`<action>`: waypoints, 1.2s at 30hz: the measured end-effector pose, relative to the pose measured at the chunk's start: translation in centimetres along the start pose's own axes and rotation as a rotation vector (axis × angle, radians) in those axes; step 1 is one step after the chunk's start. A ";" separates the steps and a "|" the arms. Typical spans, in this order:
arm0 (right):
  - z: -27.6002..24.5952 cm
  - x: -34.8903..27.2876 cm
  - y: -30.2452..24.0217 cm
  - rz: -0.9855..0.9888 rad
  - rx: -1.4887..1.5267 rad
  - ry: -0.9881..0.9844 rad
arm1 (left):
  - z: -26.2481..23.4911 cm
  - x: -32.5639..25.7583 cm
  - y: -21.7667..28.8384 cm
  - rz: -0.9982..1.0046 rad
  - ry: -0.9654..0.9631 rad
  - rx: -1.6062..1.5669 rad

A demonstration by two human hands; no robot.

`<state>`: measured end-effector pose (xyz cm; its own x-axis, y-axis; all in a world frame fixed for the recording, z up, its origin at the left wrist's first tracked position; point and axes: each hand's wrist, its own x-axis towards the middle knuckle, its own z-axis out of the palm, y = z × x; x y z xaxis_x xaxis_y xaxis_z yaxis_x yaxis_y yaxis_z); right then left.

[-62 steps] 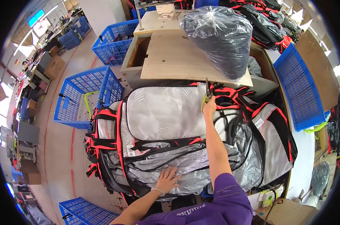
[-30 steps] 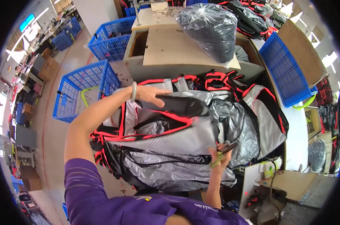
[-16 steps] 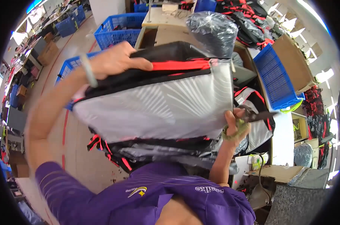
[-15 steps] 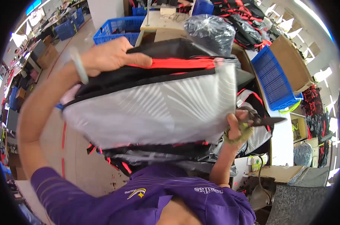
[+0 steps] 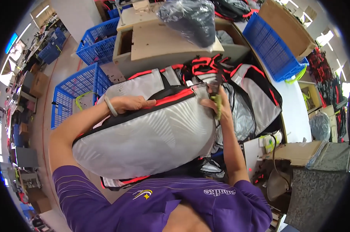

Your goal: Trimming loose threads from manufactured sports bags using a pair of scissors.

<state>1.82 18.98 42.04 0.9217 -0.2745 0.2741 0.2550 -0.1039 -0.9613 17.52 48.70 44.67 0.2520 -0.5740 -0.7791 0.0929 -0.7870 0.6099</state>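
A silver-grey bag (image 5: 144, 143) with a pale striped pattern, black edging and a red zipper (image 5: 175, 97) lies across in front of my body. My left hand (image 5: 130, 104) grips its upper edge, thumb along the zipper. At the bag's upper right corner is my right hand (image 5: 217, 106), closed around a pair of scissors (image 5: 219, 79) whose dark blades point up and away. Yellow-green wrapping shows at this hand; whether it belongs to the handles I cannot tell. The right thumb is against the bag's corner, and the scissor tips are partly blurred.
More silver, black and red bags (image 5: 256, 104) lie behind and to the right. Blue crates (image 5: 80, 83) stand at the left, and another blue crate (image 5: 273, 48) with cardboard is at the right. A plastic-wrapped bundle (image 5: 188, 19) rests on the wooden table (image 5: 155, 44).
The bag has come down and nearer my body, its upper edge now tilted up to the right. My left hand moved lower and right; the scissors swung from pointing right to pointing up.
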 end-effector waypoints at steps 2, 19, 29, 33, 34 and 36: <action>-0.1 0.8 0.3 0.067 -0.054 -0.091 | 0.8 0.2 1.1 0.013 0.014 -0.014; 0.0 1.2 -0.4 0.035 -0.056 -0.074 | 2.9 -6.4 5.7 0.577 0.392 0.641; -0.1 4.1 4.6 0.181 0.071 -0.110 | 4.8 -3.4 2.8 0.380 0.726 0.119; 0.0 5.1 2.0 0.204 -0.022 -0.212 | 5.3 -4.4 2.0 0.404 0.735 0.085; -0.2 5.4 1.5 0.208 -0.033 -0.246 | 5.6 -4.2 2.6 0.436 0.738 0.087; -0.7 5.4 2.0 0.225 0.021 -0.234 | 5.3 -4.0 3.2 0.426 0.760 0.190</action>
<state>7.08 16.58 41.64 0.9972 -0.0608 0.0436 0.0409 -0.0452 -0.9981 11.67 47.30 48.95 0.8057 -0.5745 -0.1442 -0.2986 -0.6042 0.7388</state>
